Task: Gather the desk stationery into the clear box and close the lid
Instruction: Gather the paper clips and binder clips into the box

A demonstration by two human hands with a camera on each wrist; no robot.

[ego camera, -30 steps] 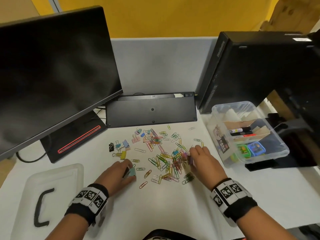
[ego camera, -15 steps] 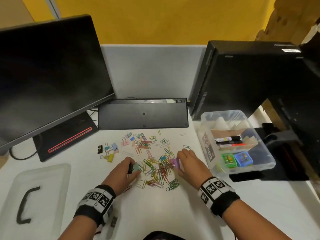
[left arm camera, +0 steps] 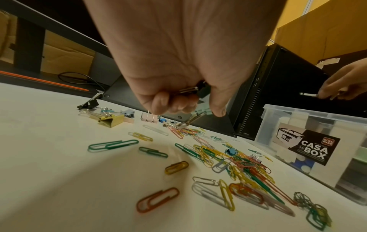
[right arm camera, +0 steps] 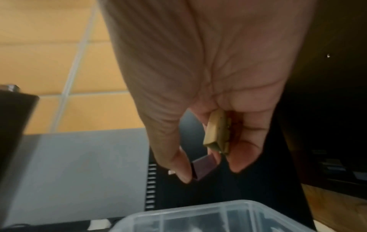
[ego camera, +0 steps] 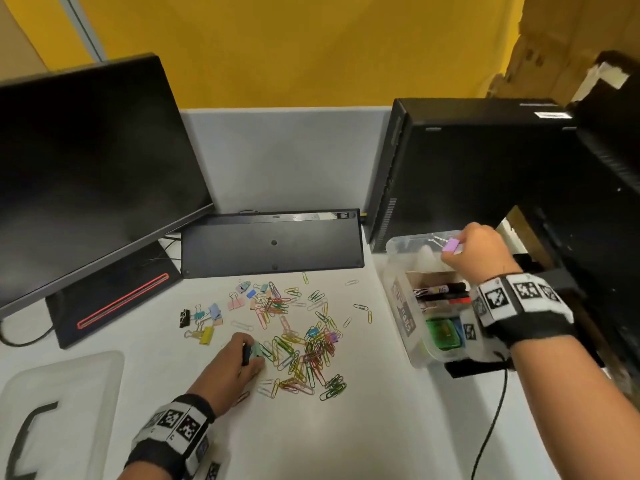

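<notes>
My right hand (ego camera: 460, 252) hovers over the far end of the clear box (ego camera: 398, 271), pinching a purple binder clip (ego camera: 452, 245); the right wrist view shows that purple binder clip (right arm camera: 204, 169) and a yellowish one (right arm camera: 217, 131) held in the curled fingers. On the desk, my left hand (ego camera: 247, 356) grips a mint-green binder clip (ego camera: 258, 349) and a black one at the left edge of the paper clip pile (ego camera: 304, 348). The left wrist view shows the left hand (left arm camera: 188, 103) holding clips above the paper clips (left arm camera: 238, 164).
The box lid (ego camera: 62, 407) with a black handle lies at the front left. More binder clips (ego camera: 204, 322) sit left of the pile. A monitor (ego camera: 86, 174), an upturned keyboard (ego camera: 273, 242) and a black computer case (ego camera: 467, 168) ring the desk. The box holds markers (ego camera: 440, 292).
My right hand lifted from the paper clip pile with the purple binder clip and moved right and back, over the clear box. My left hand stayed at the pile, holding its clips.
</notes>
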